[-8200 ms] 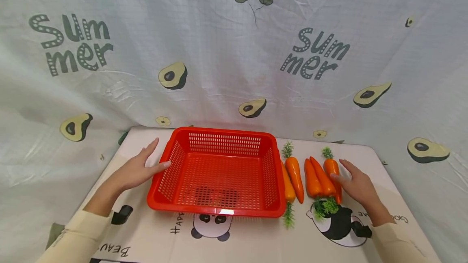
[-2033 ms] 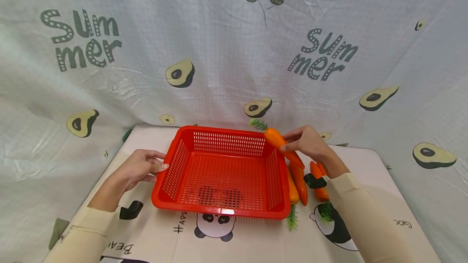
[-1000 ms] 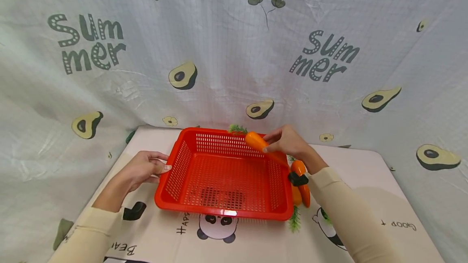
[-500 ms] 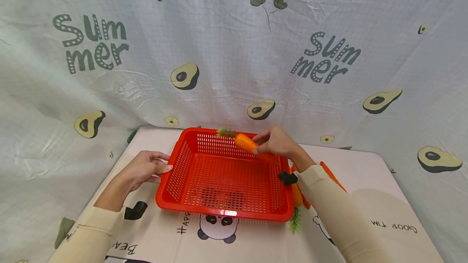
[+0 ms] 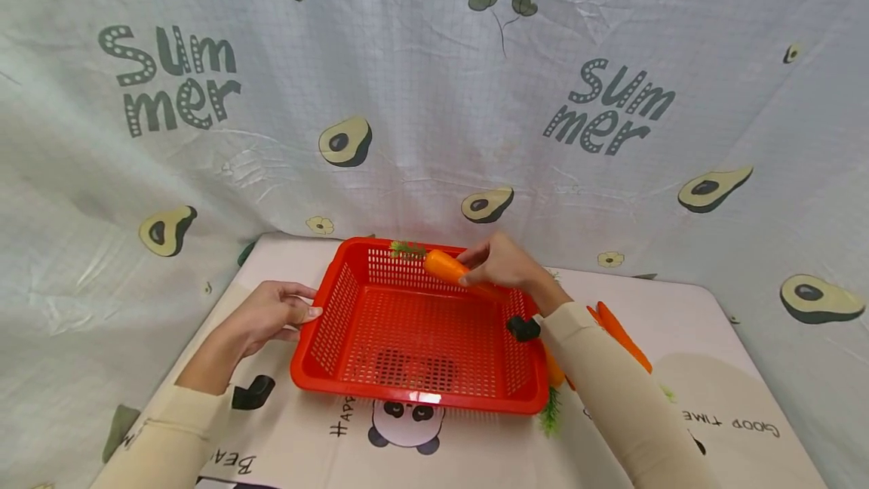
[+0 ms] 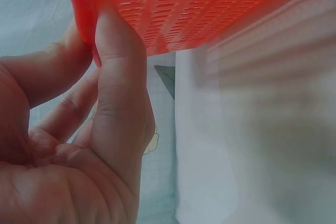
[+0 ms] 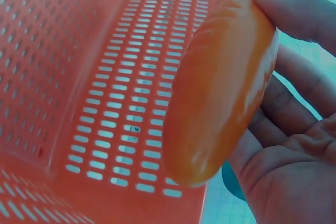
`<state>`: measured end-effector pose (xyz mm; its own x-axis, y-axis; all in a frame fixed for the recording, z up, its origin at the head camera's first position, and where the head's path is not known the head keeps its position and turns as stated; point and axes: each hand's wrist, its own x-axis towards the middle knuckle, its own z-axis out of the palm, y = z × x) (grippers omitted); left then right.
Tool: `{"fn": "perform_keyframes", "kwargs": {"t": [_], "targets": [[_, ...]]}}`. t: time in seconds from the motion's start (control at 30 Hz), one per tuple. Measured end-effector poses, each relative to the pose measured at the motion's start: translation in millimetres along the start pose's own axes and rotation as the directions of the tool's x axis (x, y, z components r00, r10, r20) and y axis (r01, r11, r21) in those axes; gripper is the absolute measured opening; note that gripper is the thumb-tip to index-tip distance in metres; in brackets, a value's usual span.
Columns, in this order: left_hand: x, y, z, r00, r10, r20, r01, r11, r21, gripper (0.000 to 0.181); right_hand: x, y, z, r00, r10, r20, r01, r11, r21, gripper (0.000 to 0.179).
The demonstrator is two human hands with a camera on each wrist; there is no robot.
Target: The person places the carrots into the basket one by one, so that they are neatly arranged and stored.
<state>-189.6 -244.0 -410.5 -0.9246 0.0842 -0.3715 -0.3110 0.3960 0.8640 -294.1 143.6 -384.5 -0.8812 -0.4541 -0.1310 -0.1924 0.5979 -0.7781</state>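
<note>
Before the printed curtain (image 5: 421, 59), a carrot (image 5: 444, 266) sits between right thumb (image 5: 474, 276) and fingers (image 5: 474, 253).

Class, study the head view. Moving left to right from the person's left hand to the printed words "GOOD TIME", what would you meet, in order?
Left hand → red basket's left wall → held carrot → right hand → loose carrots → "GOOD TIME" lettering.
</note>
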Motion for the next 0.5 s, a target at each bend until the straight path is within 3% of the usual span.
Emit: {"fn": "perform_keyframes", "kwargs": {"t": [0.5], "targets": [[1.9, -1.6, -0.2, 1.0, 0.01, -0.021, -0.01, 1.0, 0.018, 0.052, 17.6, -2.9, 15.6, 0.998, -0.055, 0.01, 0.055, 0.998, -0.001, 0.038]]}}
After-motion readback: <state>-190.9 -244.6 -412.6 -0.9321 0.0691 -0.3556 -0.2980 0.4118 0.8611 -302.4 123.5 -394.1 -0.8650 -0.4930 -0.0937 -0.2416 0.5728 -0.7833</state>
